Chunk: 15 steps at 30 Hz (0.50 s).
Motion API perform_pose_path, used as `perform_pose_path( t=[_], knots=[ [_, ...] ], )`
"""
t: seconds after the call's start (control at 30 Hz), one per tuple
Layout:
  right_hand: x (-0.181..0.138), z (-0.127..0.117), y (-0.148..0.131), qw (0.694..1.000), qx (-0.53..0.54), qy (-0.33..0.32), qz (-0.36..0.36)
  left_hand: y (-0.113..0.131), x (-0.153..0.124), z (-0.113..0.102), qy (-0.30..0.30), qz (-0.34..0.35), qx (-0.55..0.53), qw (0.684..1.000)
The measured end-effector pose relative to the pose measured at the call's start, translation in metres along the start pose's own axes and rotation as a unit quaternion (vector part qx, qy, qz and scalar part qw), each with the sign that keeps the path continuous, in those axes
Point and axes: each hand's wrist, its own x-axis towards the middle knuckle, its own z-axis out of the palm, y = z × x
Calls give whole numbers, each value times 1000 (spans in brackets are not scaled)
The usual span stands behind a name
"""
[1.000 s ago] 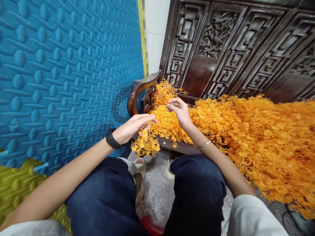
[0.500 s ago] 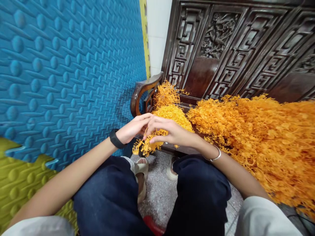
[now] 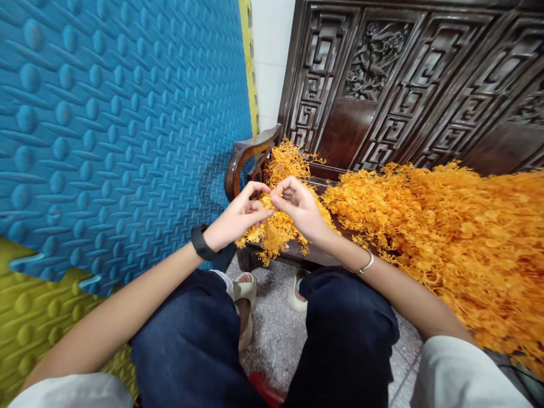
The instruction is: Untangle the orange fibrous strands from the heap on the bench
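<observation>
Two hands, left hand [image 3: 238, 218] and right hand [image 3: 300, 207], both pinched together on one orange sprig [image 3: 272, 232].

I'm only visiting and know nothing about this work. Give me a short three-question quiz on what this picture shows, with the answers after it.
1. True or false: the left hand and the right hand meet over one orange sprig bunch.
2. What is the big orange pile lying on? A. the speckled floor B. the carved wooden bench C. the blue foam mat
3. Fill in: the left wrist wears a black ____.

Key
1. True: the fingertips of both hands pinch at the top of the bunch, which hangs over the bench's front edge.
2. B
3. band; the right wrist has a thin silver bangle.
</observation>
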Motion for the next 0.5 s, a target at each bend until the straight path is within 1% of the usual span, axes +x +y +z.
perform_pose_path(
  t=[0.07, 0.13, 0.23, 0.3, 0.37, 0.43, 0.5],
  knots=[
    [1, 0, 1, 1000, 19, 17, 9, 0, 1, -1, 13, 8, 5, 1000],
    [1, -1, 1, 999, 37, 17, 21, 0, 2, -3, 17, 19, 27, 999],
    [1, -2, -1, 997, 61, -17, 53, 0, 3, -5, 16, 23, 63, 998],
    [2, -4, -2, 992, 75, -51, 84, -2, 3, -7, 19, 21, 73, 997],
    [2, -7, -1, 988, 79, -71, 112, -4, 2, -9, 17, 13, 82, 996],
    [3, -9, 0, 987, 73, -72, 127, -7, 2, -10, 9, -1, 94, 996],
    [3, -10, 4, 988, 68, -54, 128, -8, 3, -10, 3, -8, 101, 995]
  ],
)
